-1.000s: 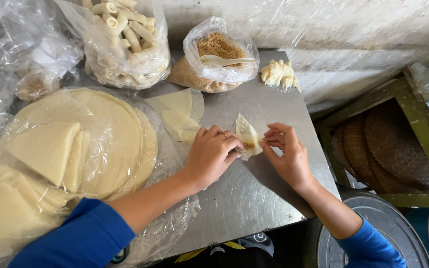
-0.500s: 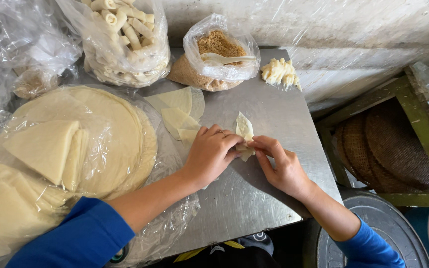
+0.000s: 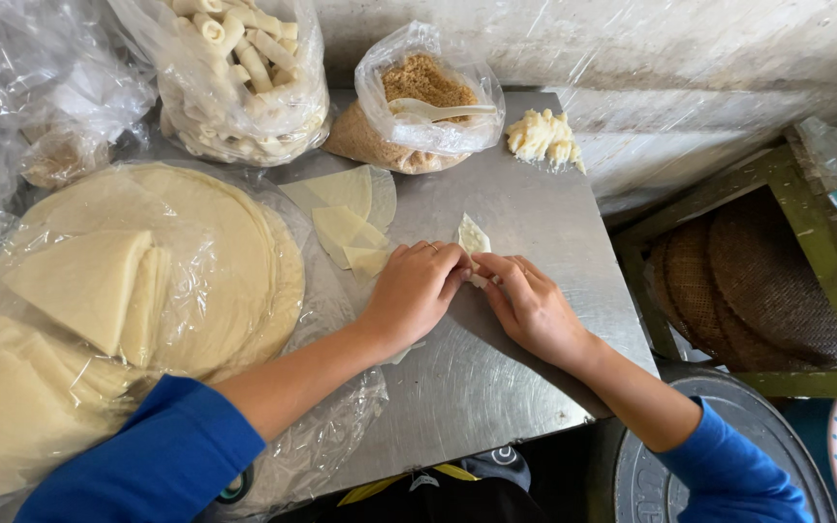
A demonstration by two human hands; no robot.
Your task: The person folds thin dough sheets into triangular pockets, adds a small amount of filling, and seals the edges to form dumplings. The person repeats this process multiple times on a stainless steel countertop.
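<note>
Wrapper stack (image 3: pixel 147 261) lies left of hands; filling bag (image 3: pixel 418 107) behind.

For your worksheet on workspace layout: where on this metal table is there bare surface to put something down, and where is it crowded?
Bare metal table lies in front of the left hand and right hand, and between the crumb bag and the folded wrapper. The left side is crowded with round wrapper sheets under plastic.

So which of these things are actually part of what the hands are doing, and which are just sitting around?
In use:
left hand
right hand
small pale folded dough wrapper
cut pale wrapper pieces
bag of brown crumbly filling

Lying about:
round woven brown mats
bag of pale rolled pieces
grey round metal lid
</note>
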